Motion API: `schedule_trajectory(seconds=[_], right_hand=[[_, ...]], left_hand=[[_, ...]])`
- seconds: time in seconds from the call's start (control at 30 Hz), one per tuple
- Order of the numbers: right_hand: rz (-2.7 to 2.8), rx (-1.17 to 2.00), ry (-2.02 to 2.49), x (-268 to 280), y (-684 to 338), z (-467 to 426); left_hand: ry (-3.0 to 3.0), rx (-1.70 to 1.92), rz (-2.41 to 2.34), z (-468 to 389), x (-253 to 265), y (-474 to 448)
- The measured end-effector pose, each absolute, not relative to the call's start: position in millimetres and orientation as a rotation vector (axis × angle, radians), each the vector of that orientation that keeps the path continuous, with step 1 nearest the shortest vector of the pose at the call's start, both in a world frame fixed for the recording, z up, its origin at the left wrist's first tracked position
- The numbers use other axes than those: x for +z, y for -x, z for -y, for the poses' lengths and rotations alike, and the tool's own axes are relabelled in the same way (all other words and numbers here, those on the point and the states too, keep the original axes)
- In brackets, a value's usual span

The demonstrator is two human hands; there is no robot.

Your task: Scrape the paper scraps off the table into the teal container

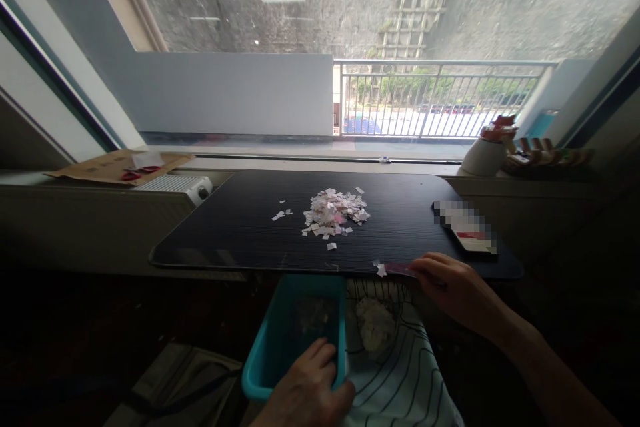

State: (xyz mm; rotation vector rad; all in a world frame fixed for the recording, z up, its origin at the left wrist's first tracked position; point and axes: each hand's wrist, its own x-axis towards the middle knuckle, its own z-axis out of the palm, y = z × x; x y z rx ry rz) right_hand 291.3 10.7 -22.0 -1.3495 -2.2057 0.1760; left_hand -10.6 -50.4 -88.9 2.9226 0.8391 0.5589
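My right hand (443,280) is at the front right edge of the dark table, closed around the end of a thin, flat, purplish strip (399,269). Small white paper bits (381,269) lie at the strip's other tip. My left hand (310,380) grips the right wall of a teal plastic bin (260,353), fingers over the inside and thumb outside. Dim scraps (315,313) show inside the bin. On the tabletop sits a heap of small cut paper pieces (333,210), white with some pink. More pale scraps (375,325) rest on the striped cloth (400,373) over my lap.
A dark flat object with a light face (475,240), partly pixelated, lies on the table's (250,227) right side. A brown envelope (100,165) with red-handled scissors (141,173) is on the left. A white pot (481,157) stands on the right sill.
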Motion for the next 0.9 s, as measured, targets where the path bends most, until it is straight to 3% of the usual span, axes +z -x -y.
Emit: schedule_trajectory(seconds=[0.9], right_hand=[[2.130, 0.111, 1.355, -35, -245, -4]], left_hand=[[-2.888, 0.360, -0.858, 50, -83, 6]])
